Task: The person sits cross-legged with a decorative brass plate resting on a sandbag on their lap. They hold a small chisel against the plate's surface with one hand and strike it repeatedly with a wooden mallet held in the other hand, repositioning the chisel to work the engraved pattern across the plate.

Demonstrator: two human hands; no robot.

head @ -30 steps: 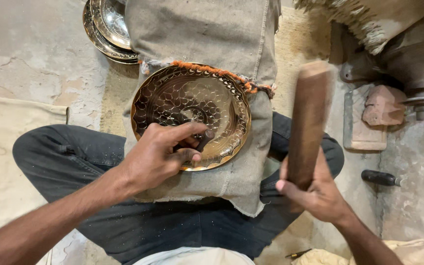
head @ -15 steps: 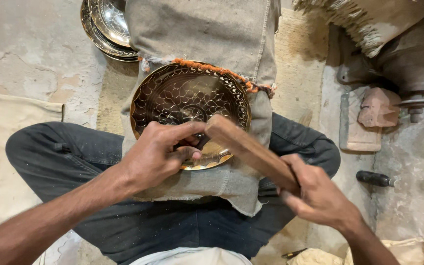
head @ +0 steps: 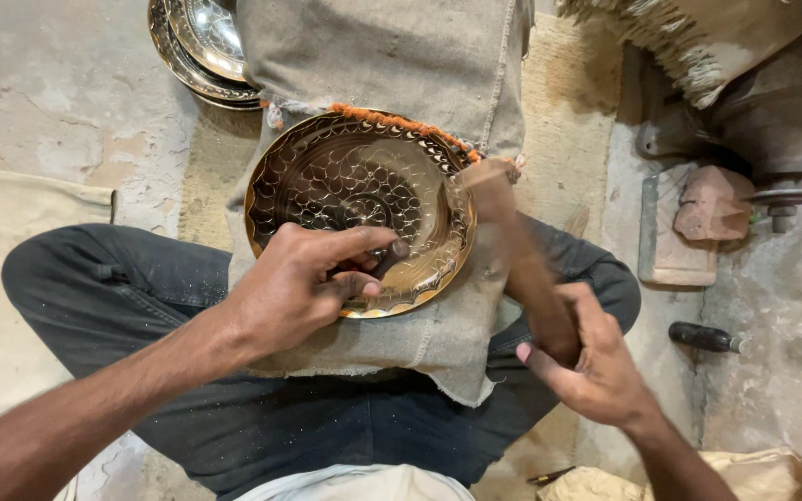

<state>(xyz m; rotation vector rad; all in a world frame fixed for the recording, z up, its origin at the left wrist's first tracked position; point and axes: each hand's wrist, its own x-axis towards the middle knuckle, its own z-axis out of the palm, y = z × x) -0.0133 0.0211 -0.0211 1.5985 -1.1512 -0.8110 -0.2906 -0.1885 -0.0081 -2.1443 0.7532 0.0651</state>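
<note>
A round brass plate (head: 345, 176) with an engraved scale pattern lies on a burlap-covered block (head: 392, 56) across my lap. My left hand (head: 303, 283) rests on the plate's near rim and grips a short dark metal punch (head: 390, 257), its tip on the plate. My right hand (head: 591, 357) grips a wooden mallet (head: 517, 246), which is blurred and slants up beside the plate's right edge, apart from the punch.
More brass plates (head: 199, 46) are stacked at the upper left. A stone block (head: 675, 227) and a dark-handled tool (head: 703, 337) lie on the floor to the right. Frayed sacking (head: 698, 46) covers something at the upper right. My crossed legs fill the near ground.
The mallet was upright, swung down onto the punch, and now has come back up to the right. My left hand and the plate have stayed put.
</note>
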